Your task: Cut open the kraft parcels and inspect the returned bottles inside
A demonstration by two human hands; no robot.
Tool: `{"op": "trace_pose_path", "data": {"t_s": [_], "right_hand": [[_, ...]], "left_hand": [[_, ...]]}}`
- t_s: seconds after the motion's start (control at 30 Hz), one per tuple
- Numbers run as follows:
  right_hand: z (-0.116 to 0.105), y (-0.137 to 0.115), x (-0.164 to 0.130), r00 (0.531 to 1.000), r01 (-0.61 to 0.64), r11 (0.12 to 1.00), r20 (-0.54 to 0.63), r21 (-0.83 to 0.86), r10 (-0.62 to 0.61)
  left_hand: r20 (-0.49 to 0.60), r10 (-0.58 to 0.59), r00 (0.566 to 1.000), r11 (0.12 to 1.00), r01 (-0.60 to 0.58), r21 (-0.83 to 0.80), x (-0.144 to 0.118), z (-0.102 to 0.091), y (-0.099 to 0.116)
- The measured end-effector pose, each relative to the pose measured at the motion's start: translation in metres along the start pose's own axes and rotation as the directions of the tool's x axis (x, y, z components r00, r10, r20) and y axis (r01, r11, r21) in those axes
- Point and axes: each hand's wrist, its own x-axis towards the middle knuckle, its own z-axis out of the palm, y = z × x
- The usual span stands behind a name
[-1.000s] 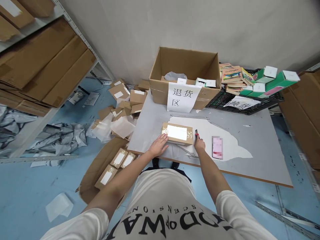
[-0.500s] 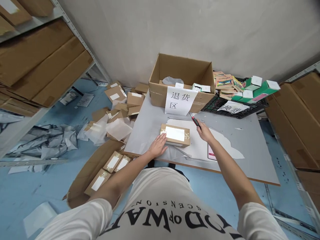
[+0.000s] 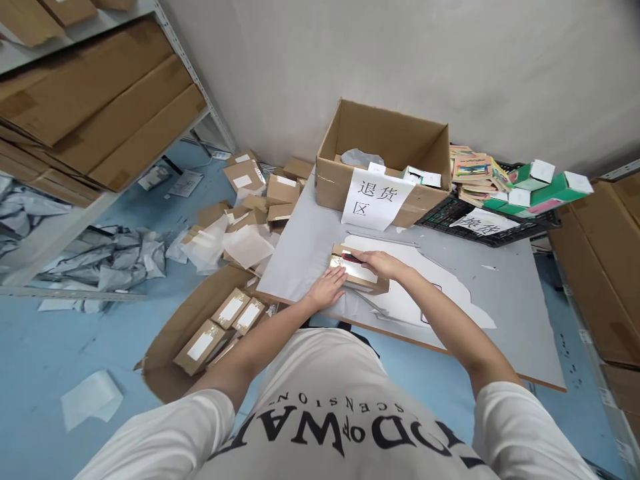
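Observation:
A small taped cardboard box (image 3: pixel 376 287) with a white label lies on the grey table near its front edge. My left hand (image 3: pixel 327 287) rests on the box's left end, fingers stretched out over its top and side. In my right hand (image 3: pixel 383 263) I grip a red and black utility knife (image 3: pixel 349 257), held over the top of the box at the left part. The knife's tip is too small to make out. Under the box and to its right spreads a white sheet (image 3: pixel 450 303), with a phone (image 3: pixel 425 317) partly hidden by my right forearm.
At the table's back stands an open carton (image 3: pixel 330 177) with a paper sign. A black crate (image 3: pixel 525 230) beside it holds booklets and green boxes. Left on the floor are a carton (image 3: pixel 160 353) of small boxes and a pile of flattened cardboard (image 3: pixel 250 220). Shelving (image 3: pixel 215 123) borders the left.
My right hand has moved left with the utility knife, from right of the box to over its top. My left hand stays on the box. The whole view has shifted slightly.

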Motion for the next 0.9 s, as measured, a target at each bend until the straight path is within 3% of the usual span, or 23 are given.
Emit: {"op": "trace_pose_path", "data": {"t_s": [0.37, 0.57, 0.9], "right_hand": [[0.004, 0.003, 0.009, 0.993, -0.014, 0.996, 0.112, -0.093, 0.024], [-0.007, -0.009, 0.015, 0.975, -0.062, 0.964, 0.190, -0.258, 0.114], [-0.022, -0.033, 0.025, 0.950, 0.004, 0.887, 0.280, -0.461, 0.141]], "left_hand": [[0.007, 0.011, 1.000, 0.997, -0.011, 0.073, -0.001, -0.002, 0.001], [-0.008, 0.005, 1.000, 0.990, -0.004, 0.141, 0.005, -0.004, 0.003], [-0.009, 0.039, 0.999, 0.976, -0.036, 0.213, 0.007, 0.016, -0.006]]}}
